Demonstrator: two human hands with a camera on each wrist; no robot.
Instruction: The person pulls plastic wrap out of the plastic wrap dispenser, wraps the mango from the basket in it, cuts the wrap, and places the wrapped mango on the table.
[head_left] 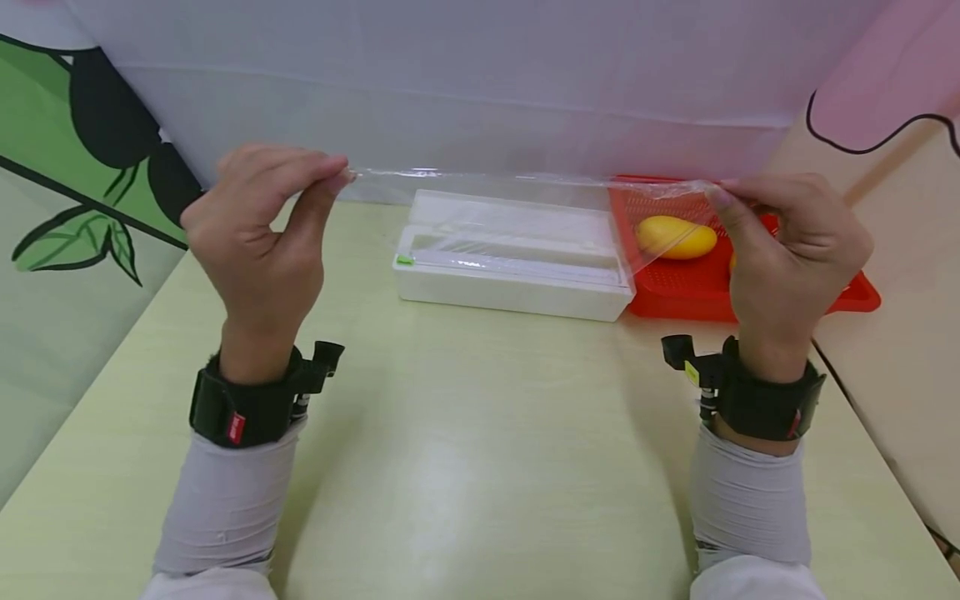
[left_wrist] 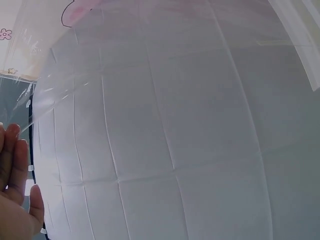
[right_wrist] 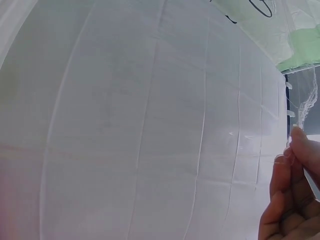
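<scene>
Pinching clear plastic wrap point(head_left: 528, 177) above the white dispenser point(head_left: 513, 292), your left hand point(head_left: 262, 233) and right hand point(head_left: 798, 250), well apart, seemingly needed even tension.

Right hand point(right_wrist: 292, 200) is down in the lower right corner, thumb and fingertips pinching some clear film point(right_wrist: 309, 102). The film's bunched up and wrinkly just above the fingers, with a few faint glints left of them. Most of the frame is just a big pale grey sheet point(right_wrist: 120, 120) with long creases. Upper right there's a green patch point(right_wrist: 302, 47), and 2 little white tabs point(right_wrist: 290, 114) sit below it.
</scene>
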